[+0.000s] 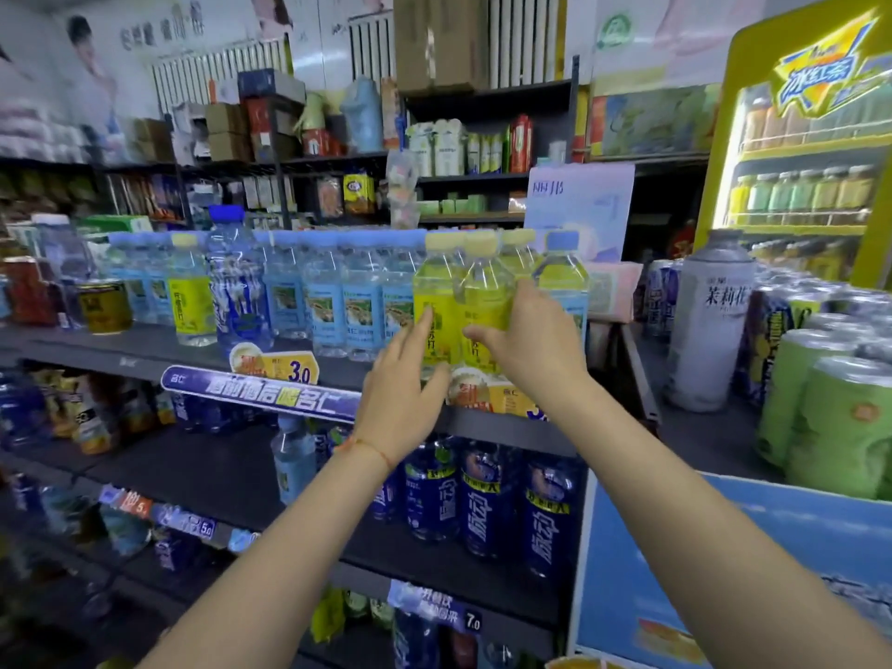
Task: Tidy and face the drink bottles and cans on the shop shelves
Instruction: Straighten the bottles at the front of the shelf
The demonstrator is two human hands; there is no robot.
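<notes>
Two yellow-labelled bottles stand side by side at the front of the top shelf [145, 352]. My left hand [403, 403] has straight fingers touching the left yellow bottle [434, 292] low on its label. My right hand [526, 340] grips the right yellow bottle [485, 289] around its label, thumb in front. More yellow-capped bottles stand behind them. To the left runs a row of blue-labelled water bottles [328, 296]. A lone yellow-labelled bottle [190, 292] stands among the blue ones further left.
Dark blue drink bottles [482, 499] fill the shelf below. Green cans [830, 417] and a tall white can [709, 321] stand on a stack at the right, by a yellow drinks fridge [796, 137]. Price tags [275, 364] hang off the shelf edge.
</notes>
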